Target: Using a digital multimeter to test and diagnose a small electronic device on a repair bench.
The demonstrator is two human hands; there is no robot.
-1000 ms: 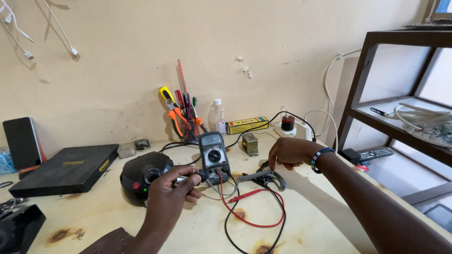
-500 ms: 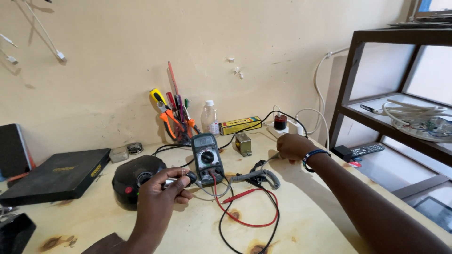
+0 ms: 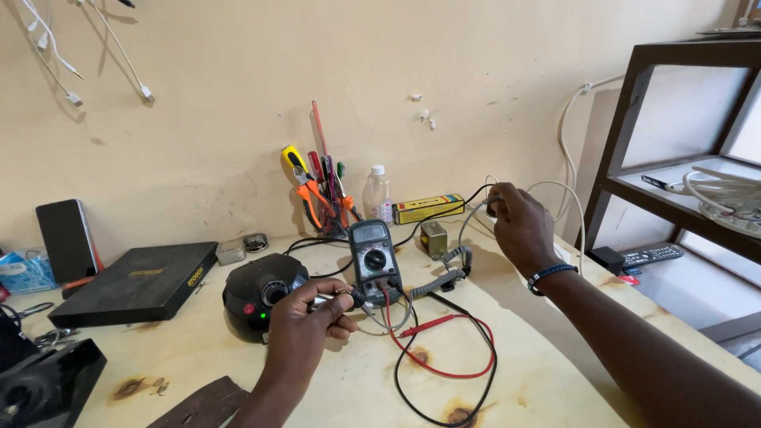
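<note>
A dark multimeter [image 3: 374, 252] stands tilted on the pale wooden table [image 3: 539, 372], with red and black test leads [image 3: 444, 366] looping in front of it. My left hand [image 3: 305, 326] pinches a small metal-tipped plug or probe right beside the multimeter's lower left corner, next to a round black device [image 3: 258, 295] with a green light. My right hand [image 3: 519, 226] is raised at the back right, fingers closed on a grey cable end [image 3: 490, 204]. That grey cable [image 3: 452, 265] runs down to the table behind the meter.
A cup of pliers and screwdrivers [image 3: 323, 198], a clear bottle [image 3: 377, 195] and a yellow box [image 3: 428, 208] stand by the wall. A flat black box [image 3: 135, 281] and a phone [image 3: 67, 240] are at the left. A dark shelf unit [image 3: 682, 158] with a remote [image 3: 648, 255] stands at the right.
My right hand has lifted off the table and moved back toward the wall, taking the grey cable end up. My left hand stays by the multimeter with its probe. The view has shifted slightly.
</note>
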